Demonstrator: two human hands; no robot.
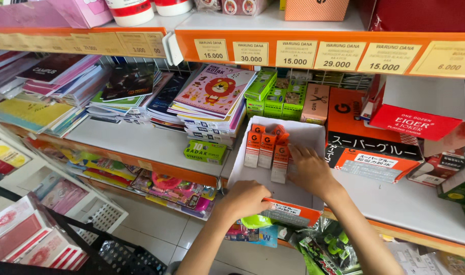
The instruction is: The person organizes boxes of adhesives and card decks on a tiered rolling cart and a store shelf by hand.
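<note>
Nearest to me, a black mesh basket (125, 254) sits low on the tiled floor. Just above it the left hand (245, 199) rests on the front edge of an open white display box (306, 135) — its fingers are curled over the orange lip, holding the box there. The right hand (309, 170) lies inside the box, fingers spread narrowly and flat on the white bottom, fingertips touching the nearest of the small orange-and-white glue packs (265, 147) that stand in a row toward the back left of the box. The box sits on the white shelf (135, 140), jutting over its orange edge. Left of it lies a green staples carton (205, 151); behind that, a stack of notebooks with a lion cover (217, 91). To the right — an orange-and-black glue carton (367, 135). Farthest up runs a row of yellow price tags (296, 53).
</note>
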